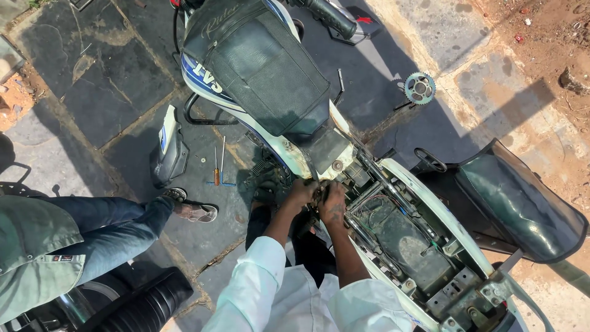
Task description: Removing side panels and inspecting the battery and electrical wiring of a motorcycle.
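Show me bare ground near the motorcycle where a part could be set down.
Bare paving lies beyond the side panel, upper left, and between the sprocket and the removed seat. It is crowded where the left hand and right hand work, and around the screwdrivers and the sandalled foot.

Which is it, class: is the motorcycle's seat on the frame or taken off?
Off. The seat lies on the ground beside the motorcycle, and the bare frame with its wiring shows.
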